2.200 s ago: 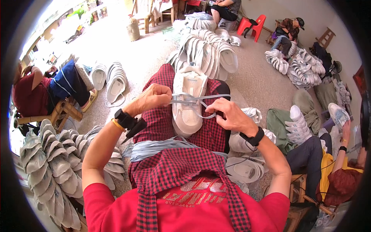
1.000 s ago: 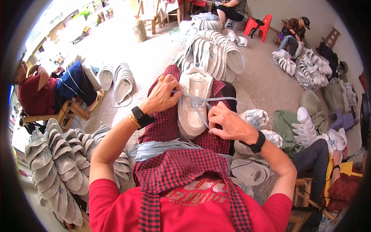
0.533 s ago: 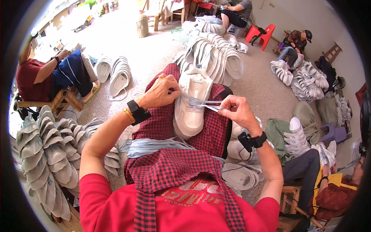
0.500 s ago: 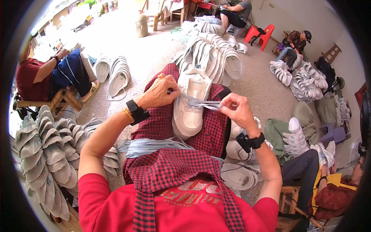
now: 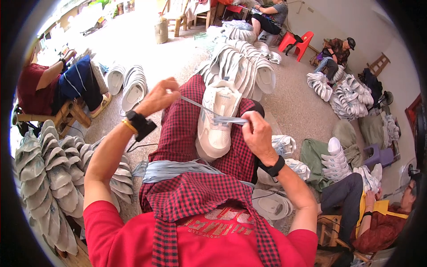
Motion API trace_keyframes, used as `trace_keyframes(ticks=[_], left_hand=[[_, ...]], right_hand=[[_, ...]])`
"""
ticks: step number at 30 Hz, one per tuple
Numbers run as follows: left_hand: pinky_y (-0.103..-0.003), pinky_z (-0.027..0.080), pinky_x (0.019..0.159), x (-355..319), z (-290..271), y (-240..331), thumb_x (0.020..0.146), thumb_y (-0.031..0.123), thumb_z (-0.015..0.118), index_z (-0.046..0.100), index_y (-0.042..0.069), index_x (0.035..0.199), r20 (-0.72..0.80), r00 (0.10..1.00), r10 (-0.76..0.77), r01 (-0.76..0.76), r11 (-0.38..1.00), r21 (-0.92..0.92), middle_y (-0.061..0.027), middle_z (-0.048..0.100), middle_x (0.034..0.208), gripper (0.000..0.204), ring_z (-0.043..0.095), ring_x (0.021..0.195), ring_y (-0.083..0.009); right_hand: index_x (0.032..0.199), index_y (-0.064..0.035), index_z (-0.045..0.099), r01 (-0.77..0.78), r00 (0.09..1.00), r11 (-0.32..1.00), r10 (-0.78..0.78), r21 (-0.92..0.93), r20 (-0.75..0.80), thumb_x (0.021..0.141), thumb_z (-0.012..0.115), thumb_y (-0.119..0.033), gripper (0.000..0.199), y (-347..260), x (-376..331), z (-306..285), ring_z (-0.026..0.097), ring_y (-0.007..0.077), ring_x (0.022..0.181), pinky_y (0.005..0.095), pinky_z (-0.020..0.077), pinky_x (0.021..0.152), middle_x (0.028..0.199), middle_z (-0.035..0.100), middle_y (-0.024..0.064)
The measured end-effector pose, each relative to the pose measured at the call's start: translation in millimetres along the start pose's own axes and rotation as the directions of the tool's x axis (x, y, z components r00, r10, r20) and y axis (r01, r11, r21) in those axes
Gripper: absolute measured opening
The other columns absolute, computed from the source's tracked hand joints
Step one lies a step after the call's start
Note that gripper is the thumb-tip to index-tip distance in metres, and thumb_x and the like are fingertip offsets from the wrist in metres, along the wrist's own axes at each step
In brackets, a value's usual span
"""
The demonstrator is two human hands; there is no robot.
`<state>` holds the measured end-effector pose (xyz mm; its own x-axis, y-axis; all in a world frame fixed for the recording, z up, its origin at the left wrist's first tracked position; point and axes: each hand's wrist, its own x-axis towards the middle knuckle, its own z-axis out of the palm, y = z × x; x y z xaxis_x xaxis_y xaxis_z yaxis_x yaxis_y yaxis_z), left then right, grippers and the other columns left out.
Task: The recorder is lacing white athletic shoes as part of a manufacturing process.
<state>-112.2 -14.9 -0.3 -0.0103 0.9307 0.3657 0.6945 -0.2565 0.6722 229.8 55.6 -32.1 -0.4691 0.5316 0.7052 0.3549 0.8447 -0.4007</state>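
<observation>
A white sneaker (image 5: 214, 141) lies across my thighs with its toe toward me. From its eyelets a light grey-blue shoelace (image 5: 194, 103) runs taut up and left to my left hand (image 5: 159, 97), which pinches its end off to the side of the shoe. My right hand (image 5: 259, 134), just right of the sneaker, is closed on gathered lace strands (image 5: 231, 120) stretching from the shoe's lacing area. At my waist, a bundle of pale blue laces (image 5: 178, 170) lies over my red-and-black checked apron (image 5: 195, 191).
Beyond my knees stand rows of nested white shoes (image 5: 231, 64). More stacked shoe uppers (image 5: 58, 178) rise at my left. Co-workers sit at left, far right and lower right. A red plastic chair (image 5: 302, 44) stands at the back, and a green sack (image 5: 315, 155) lies to my right.
My left hand has moved up and left from the sneaker, drawing one lace out straight. My right hand has come slightly lower and closer to the shoe, still holding the strands.
</observation>
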Motion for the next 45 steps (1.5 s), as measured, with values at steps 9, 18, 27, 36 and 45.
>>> trace_keyframes(ticks=[9, 18, 27, 36, 45], left_hand=[[-0.038, 0.050, 0.078, -35, -60, -56, 0.083, 0.015, 0.061, 0.066, -0.004, 0.084, -0.157, 0.979, -0.129, 0.166, 0.953, 0.253, -0.0159, 0.063, 0.088, 0.019, 0.063, 0.083, -0.0269], [-0.040, 0.048, 0.086, -2, 39, 33, 0.080, 0.007, 0.069, 0.065, 0.001, 0.098, -0.080, 0.974, 0.211, -0.192, 0.960, 0.203, -0.0153, 0.065, 0.101, 0.020, 0.062, 0.091, -0.0296], [-0.040, 0.046, 0.085, 3, 66, 49, 0.078, 0.015, 0.073, 0.061, 0.001, 0.092, 0.035, 0.977, 0.210, -0.212, 0.949, 0.233, -0.0153, 0.063, 0.094, 0.022, 0.062, 0.089, -0.0305], [-0.037, 0.050, 0.066, -1, 57, 60, 0.084, 0.012, 0.069, 0.060, -0.002, 0.093, 0.175, 0.972, 0.154, -0.173, 0.980, 0.102, -0.0152, 0.062, 0.080, 0.019, 0.064, 0.073, -0.0312], [-0.039, 0.053, 0.068, -6, 34, 15, 0.090, 0.004, 0.057, 0.066, -0.001, 0.090, 0.202, 0.843, 0.499, -0.533, 0.827, 0.179, -0.0146, 0.064, 0.082, 0.011, 0.065, 0.075, -0.0323]], right_hand=[[0.098, -0.0042, 0.058, -0.083, 0.976, 0.994, 0.068, 0.068, 0.205, 0.080, 0.061, -0.001, 0.018, -4, 10, 5, 0.064, 0.0320, 0.071, 0.0428, 0.0525, 0.066, 0.080, 0.063, 0.0115], [0.096, -0.0029, 0.057, 0.005, 0.971, 0.999, -0.016, 0.047, 0.240, 0.079, 0.066, -0.005, 0.020, -1, 19, 3, 0.061, 0.0349, 0.093, 0.0446, 0.0511, 0.079, 0.092, 0.062, 0.0145], [0.097, -0.0031, 0.053, -0.145, 0.945, 0.975, 0.187, -0.167, 0.269, 0.078, 0.075, -0.034, 0.042, -13, 26, 18, 0.064, 0.0336, 0.082, 0.0447, 0.0508, 0.076, 0.082, 0.063, 0.0143], [0.095, -0.0029, 0.057, -0.062, 0.908, 0.998, 0.049, 0.018, 0.417, 0.082, 0.062, -0.015, 0.018, 10, 34, -2, 0.067, 0.0390, 0.079, 0.0489, 0.0511, 0.072, 0.077, 0.065, 0.0192], [0.097, -0.0065, 0.062, 0.255, 0.928, 0.962, -0.214, -0.102, 0.304, 0.092, 0.059, -0.012, 0.008, 36, 24, -23, 0.066, 0.0335, 0.076, 0.0425, 0.0523, 0.065, 0.081, 0.064, 0.0125]])
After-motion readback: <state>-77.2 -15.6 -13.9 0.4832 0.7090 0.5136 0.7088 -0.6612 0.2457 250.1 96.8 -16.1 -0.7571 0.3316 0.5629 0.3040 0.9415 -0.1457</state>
